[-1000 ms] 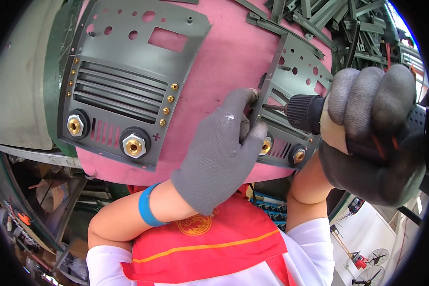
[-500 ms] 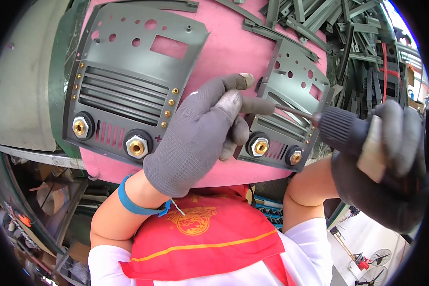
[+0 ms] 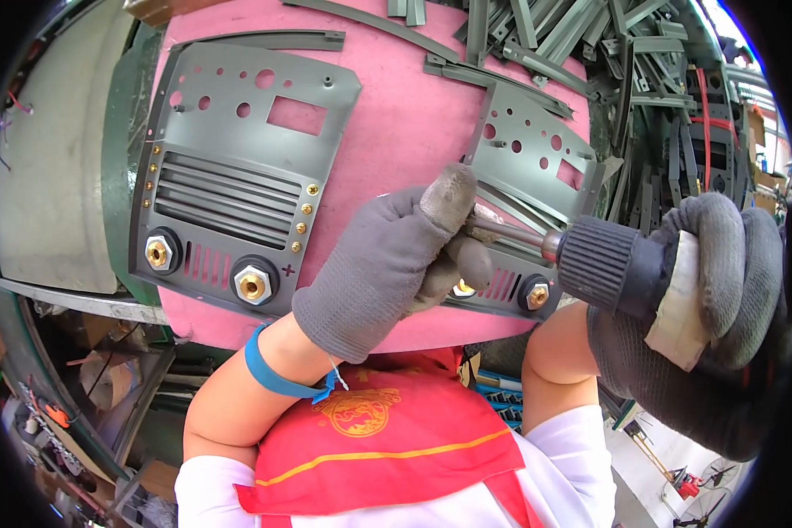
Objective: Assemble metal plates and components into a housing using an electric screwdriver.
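Observation:
My right hand [image 3: 722, 282], in a dark grey glove, grips a black electric screwdriver [image 3: 597, 264] that points left. Its long thin bit [image 3: 521, 233] reaches my left hand [image 3: 374, 273], also gloved. There the thumb and fingers pinch together at the bit's tip; anything small between them is hidden. Below and to the left lies a grey metal panel [image 3: 216, 136] with slots, brass screws [image 3: 306, 209] along the slot sides and two brass-and-black sockets [image 3: 253, 284]. A similar panel [image 3: 524, 180] lies to the right under both hands, with loose strips across its slots, partly covered.
Pink sheeting [image 3: 396, 114] covers the bench top. Many grey metal strips [image 3: 563, 44] are heaped at the far right, and a curved strip [image 3: 370, 26] lies at the back. Shelves with assorted parts stand below the left edge.
My left hand has gone from outstretched fingers to a pinch at the bit's tip. The screwdriver has shifted slightly left, and the whole view has shifted a little.

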Motion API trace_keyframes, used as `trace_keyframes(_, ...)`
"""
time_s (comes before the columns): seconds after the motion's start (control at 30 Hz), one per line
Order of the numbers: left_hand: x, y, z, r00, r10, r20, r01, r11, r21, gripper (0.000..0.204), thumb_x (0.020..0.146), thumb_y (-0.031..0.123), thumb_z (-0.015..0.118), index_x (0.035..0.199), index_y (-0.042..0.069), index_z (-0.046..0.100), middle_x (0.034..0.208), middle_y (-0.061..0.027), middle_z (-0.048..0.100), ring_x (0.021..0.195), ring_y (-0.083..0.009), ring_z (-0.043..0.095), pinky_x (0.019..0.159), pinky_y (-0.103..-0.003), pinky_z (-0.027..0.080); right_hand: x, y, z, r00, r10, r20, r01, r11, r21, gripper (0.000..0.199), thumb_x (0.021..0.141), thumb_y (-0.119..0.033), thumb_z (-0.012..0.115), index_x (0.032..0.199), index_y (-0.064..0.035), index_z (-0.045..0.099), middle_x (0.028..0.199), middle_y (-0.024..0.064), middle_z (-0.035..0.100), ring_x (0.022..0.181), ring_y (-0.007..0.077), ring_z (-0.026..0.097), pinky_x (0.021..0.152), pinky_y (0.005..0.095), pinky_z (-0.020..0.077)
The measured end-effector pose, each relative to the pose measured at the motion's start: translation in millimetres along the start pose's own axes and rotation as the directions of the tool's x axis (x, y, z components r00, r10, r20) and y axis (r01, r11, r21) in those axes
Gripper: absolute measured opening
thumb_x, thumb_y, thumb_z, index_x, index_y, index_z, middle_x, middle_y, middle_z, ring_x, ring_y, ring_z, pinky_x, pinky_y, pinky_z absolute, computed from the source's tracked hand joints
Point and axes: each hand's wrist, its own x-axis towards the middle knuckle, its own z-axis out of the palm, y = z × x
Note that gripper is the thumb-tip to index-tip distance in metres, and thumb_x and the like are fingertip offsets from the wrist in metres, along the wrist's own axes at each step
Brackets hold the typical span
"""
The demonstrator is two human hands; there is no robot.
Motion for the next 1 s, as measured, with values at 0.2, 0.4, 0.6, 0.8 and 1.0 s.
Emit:
trace_keyframes(0.2,-0.6,-1.2,2.0,0.994,0.110,0.020,-0.111,0.992,0.065,0.071,0.099,0.064,0.043,0.120,0.000,0.064,0.070,0.0030,0.051,0.053,-0.0033,0.032,0.048,-0.021,0.025,-4.0,-6.2,-5.3,1.000,-0.011,0.012,0.011,1.000,0.003,0.030,0.091,-0.033,0.065,0.098,-0.0077,0.050,0.079,0.0014,0.046,0.067,0.0135,0.043,0.061,0.0289,0.0379)
trace_keyframes(0.4,-0.8,1.1,-3.4,0.971,0.097,-0.217,-0.085,0.994,0.063,0.074,0.103,0.059,0.035,0.135,-0.004,0.055,0.074,0.0018,0.052,0.053,-0.0035,0.030,0.049,-0.021,0.025,-8.5,-15.6,-22.0,1.000,-0.020,0.000,0.020,1.000,-0.003,0.029,0.091,-0.032,0.065,0.097,-0.0080,0.050,0.079,0.0013,0.045,0.067,0.0134,0.042,0.061,0.0291,0.0369)
trace_keyframes(0.6,-1.6,6.3,-0.7,0.993,0.096,-0.075,-0.092,0.994,0.056,0.051,0.104,0.040,0.047,0.130,-0.003,0.058,0.081,-0.0014,0.062,0.051,-0.0017,0.030,0.045,-0.019,0.022,4.9,4.3,-16.2,0.999,-0.040,0.005,0.040,0.999,0.003,0.028,0.091,-0.032,0.064,0.096,-0.0083,0.050,0.079,0.0012,0.044,0.066,0.0133,0.042,0.061,0.0293,0.0359)
trace_keyframes(0.8,-1.1,0.3,-8.6,1.000,-0.018,0.013,0.018,0.998,-0.058,0.042,0.104,0.038,0.051,0.116,0.000,0.064,0.078,0.0024,0.060,0.048,-0.0010,0.028,0.044,-0.019,0.020,1.3,-1.1,-14.7,0.998,-0.062,0.021,0.062,0.998,0.009,0.027,0.091,-0.031,0.064,0.095,-0.0086,0.050,0.079,0.0012,0.042,0.066,0.0133,0.041,0.060,0.0295,0.0349)
trace_keyframes(1.0,2.4,-5.1,-2.2,1.000,-0.009,-0.003,0.009,0.996,-0.088,0.045,0.103,0.044,0.052,0.115,0.002,0.064,0.071,0.0055,0.051,0.048,-0.0013,0.028,0.045,-0.020,0.021,3.9,1.7,-15.9,0.996,-0.082,0.033,0.081,0.997,0.016,0.026,0.091,-0.031,0.064,0.094,-0.0089,0.050,0.079,0.0011,0.041,0.066,0.0132,0.041,0.060,0.0296,0.0340)
